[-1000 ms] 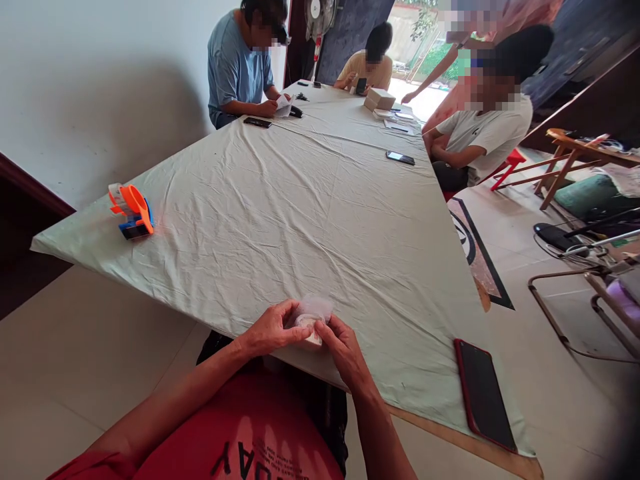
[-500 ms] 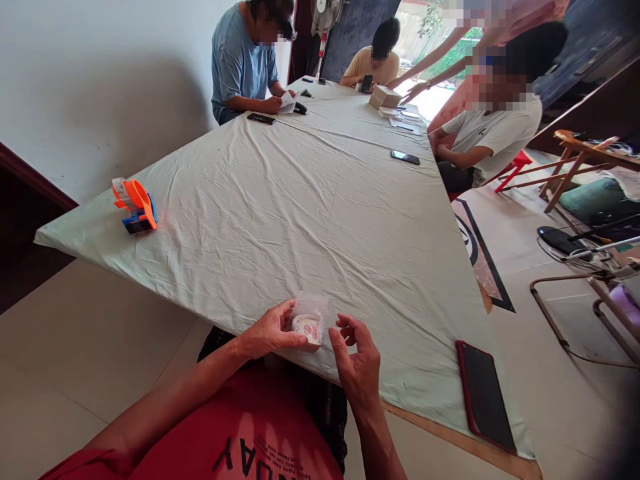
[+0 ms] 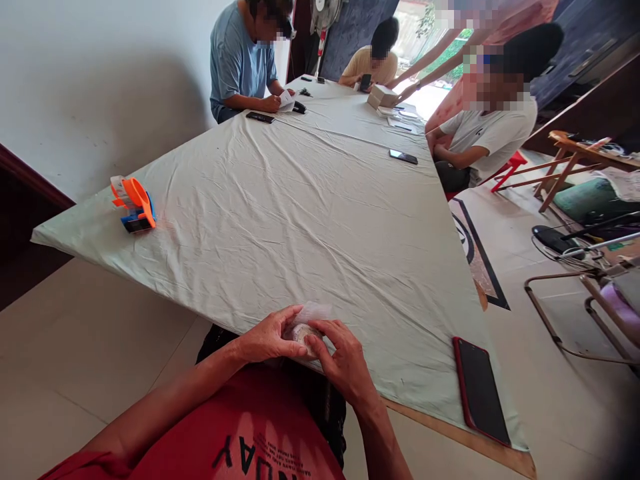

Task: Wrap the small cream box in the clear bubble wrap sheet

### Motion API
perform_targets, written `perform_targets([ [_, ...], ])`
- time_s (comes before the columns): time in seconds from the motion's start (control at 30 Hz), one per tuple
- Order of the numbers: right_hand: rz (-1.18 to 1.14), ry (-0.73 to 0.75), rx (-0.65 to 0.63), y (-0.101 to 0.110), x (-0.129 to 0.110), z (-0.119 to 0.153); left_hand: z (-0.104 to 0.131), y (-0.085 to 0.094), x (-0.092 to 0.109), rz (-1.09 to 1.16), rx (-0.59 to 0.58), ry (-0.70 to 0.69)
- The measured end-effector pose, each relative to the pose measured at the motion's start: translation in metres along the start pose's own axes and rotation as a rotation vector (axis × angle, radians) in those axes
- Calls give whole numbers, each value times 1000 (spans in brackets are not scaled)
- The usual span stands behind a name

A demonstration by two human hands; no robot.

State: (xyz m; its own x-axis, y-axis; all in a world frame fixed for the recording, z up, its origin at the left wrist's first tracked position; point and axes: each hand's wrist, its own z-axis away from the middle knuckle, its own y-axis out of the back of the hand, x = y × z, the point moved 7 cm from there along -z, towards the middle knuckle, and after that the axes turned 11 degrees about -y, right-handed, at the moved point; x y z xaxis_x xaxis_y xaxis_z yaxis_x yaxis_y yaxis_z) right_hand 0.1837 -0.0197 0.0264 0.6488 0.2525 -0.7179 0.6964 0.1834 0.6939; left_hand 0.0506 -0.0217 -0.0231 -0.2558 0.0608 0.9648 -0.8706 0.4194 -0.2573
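Observation:
My left hand [image 3: 270,335] is closed around the left side of a small round whitish item [image 3: 301,333], at the table's near edge. A translucent plastic wrapper [image 3: 315,311] stands up behind it, loose at the top. From the right, my right hand [image 3: 344,355] grips the same item, its thumb on the front and its fingers over the upper right side. The fingers cover most of the item, so its printed face is largely hidden.
A pale cloth covers the table [image 3: 320,220]. An orange and blue tape dispenser [image 3: 134,205] stands at left, a red-cased phone [image 3: 481,390] lies at right. Farther off are another phone [image 3: 403,157], stacked boxes [image 3: 382,97] and several seated people. A metal-framed chair [image 3: 560,347] stands beyond the right edge.
My right hand has moved left from beside the wrapped item and taken hold of it. The item's red print, visible before, is now mostly covered. My left hand keeps its hold.

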Motion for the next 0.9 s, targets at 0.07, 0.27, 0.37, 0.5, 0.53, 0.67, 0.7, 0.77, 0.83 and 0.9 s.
perform_targets([
  [0.07, 23, 10, 15, -1, -2, 0, 0, -5, 0, 119, -16, -10],
  [0.27, 103, 33, 182, -2, -3, 6, 1, -12, -2, 258, 9, 19],
  [0.37, -22, -27, 388, 15, 8, 16, 1, -10, -3, 321, 59, 58],
  [0.5, -312, -274, 349, 20, 38, 15, 0, -10, -3, 396, 66, 81],
  [0.53, -393, -327, 260, 14, 44, 12, -1, -10, -3, 393, 67, 83],
  [0.67, -641, -387, -37, -11, 44, 0, -3, -9, -3, 366, 70, 84],
  [0.7, -662, -382, -56, -14, 42, -2, -3, -8, -3, 362, 73, 82],
  [0.77, -657, -376, -60, -17, 39, -4, -4, -6, -3, 356, 83, 78],
  [0.83, -615, -374, -68, -19, 38, -6, -4, -3, -4, 349, 90, 78],
  [0.9, -574, -375, -81, -20, 38, -6, -4, 0, -6, 331, 102, 89],
])
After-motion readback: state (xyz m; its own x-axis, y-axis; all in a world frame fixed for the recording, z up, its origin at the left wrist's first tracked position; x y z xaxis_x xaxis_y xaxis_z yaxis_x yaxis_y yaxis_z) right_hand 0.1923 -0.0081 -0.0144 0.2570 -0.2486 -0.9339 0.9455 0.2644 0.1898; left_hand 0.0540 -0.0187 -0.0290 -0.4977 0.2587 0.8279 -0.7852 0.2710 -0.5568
